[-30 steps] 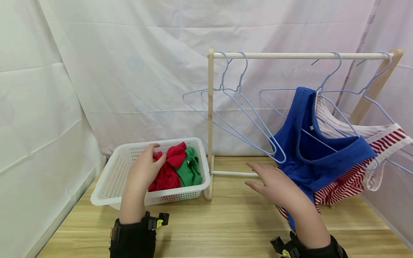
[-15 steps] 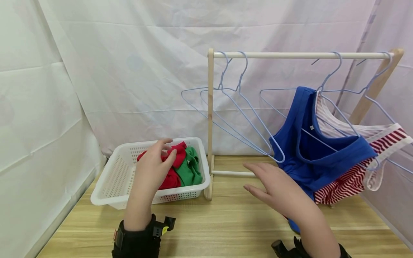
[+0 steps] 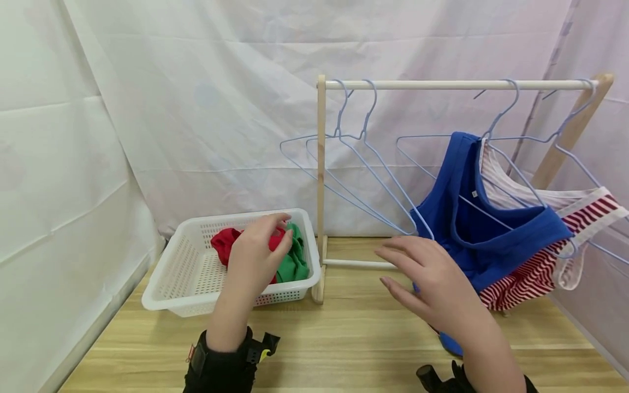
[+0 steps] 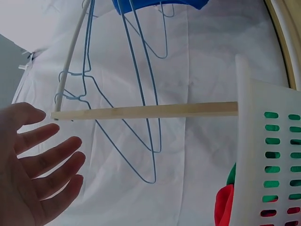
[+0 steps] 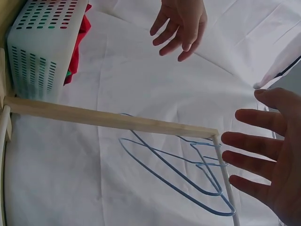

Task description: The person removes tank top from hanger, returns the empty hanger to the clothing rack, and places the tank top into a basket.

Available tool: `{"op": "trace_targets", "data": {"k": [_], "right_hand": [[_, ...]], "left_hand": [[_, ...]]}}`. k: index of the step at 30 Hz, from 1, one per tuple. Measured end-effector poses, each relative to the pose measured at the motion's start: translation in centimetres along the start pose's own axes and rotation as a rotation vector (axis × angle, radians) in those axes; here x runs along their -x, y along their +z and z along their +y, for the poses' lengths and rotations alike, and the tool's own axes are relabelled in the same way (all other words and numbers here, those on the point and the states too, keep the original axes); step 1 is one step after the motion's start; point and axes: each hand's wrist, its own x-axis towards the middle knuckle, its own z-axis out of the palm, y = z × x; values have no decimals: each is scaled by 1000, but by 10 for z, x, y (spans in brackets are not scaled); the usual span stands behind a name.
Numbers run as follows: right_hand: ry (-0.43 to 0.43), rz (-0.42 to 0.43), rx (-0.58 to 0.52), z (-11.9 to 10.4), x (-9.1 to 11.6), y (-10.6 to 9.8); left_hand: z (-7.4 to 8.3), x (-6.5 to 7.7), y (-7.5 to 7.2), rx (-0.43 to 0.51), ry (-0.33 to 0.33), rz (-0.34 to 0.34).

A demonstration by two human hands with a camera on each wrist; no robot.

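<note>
1. Taking 12 o'clock as straight ahead of the person, the white basket (image 3: 184, 302) sits on the counter (image 3: 344, 338) at about 10 to 11, holding a red cloth (image 3: 225, 243) and a green cloth (image 3: 295, 262) bunched together toward its 3 o'clock side.
2. The left hand (image 3: 255, 254) is over these cloths, its grip wide and holding nothing.
3. The right hand (image 3: 429, 278), at about 1 o'clock, also has a wide grip with nothing in it, just in front of the blue top (image 3: 444, 218).
4. On the rack (image 3: 321, 180), two bare hangers (image 3: 365, 131) hang near 12; the blue top and the striped top (image 3: 533, 278) hang toward 2.
5. The left hand hides part of the pile, so I can't tell how far red and green are tangled; if they are, lifting one could drag the other out.
6. The rack's post stands just beside the basket, so a pull toward 3 o'clock could catch the cloth on it or jolt the rack.
7. The bare hangers are close together; unhooking one carelessly might snag its neighbour.
8. A stray right-hand sweep toward 2 could shift the blue top on its hanger.
</note>
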Motion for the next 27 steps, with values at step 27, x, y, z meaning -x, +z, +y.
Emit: {"op": "trace_targets", "data": {"k": [27], "right_hand": [[356, 389, 367, 55, 34, -45]], "left_hand": [[15, -1, 19, -140, 401, -56]]}}
